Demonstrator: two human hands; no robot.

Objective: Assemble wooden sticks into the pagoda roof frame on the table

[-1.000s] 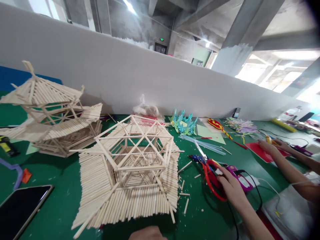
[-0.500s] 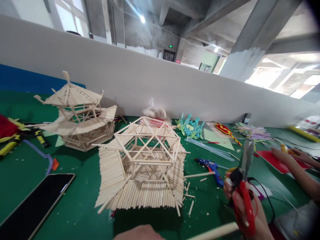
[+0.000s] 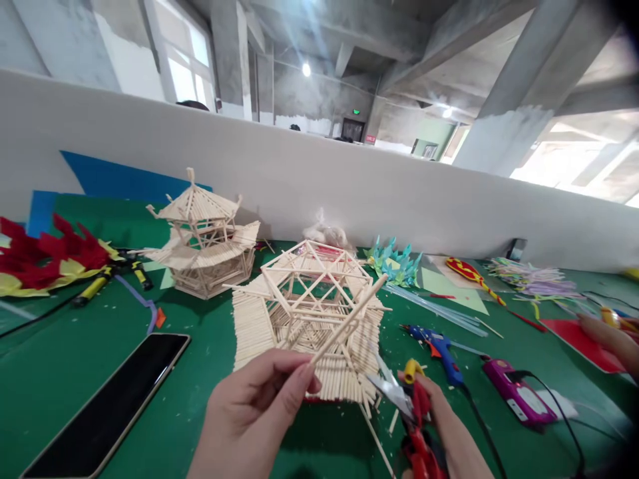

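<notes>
My left hand (image 3: pixel 259 409) is raised at the bottom centre and pinches a thin wooden stick (image 3: pixel 349 319) that slants up to the right. Behind the stick sits an open roof frame of wooden sticks (image 3: pixel 307 313) on the green table (image 3: pixel 200 426). My right hand (image 3: pixel 439 426) at the bottom right grips red-handled scissors (image 3: pixel 409 412) whose blades point left toward the stick's lower end. A smaller finished stick pagoda (image 3: pixel 204 243) stands further back on the left.
A dark phone (image 3: pixel 110 406) lies at the front left. A blue glue gun (image 3: pixel 434 342) and a purple device (image 3: pixel 516 392) with a black cable lie to the right. Red and yellow paper (image 3: pixel 44 259) lies far left; another person's hand (image 3: pixel 606 336) works at the right edge.
My left hand has come up into view holding a stick in front of the roof frame. My right hand lifted the scissors from beside the glue gun and brought them down toward the stick.
</notes>
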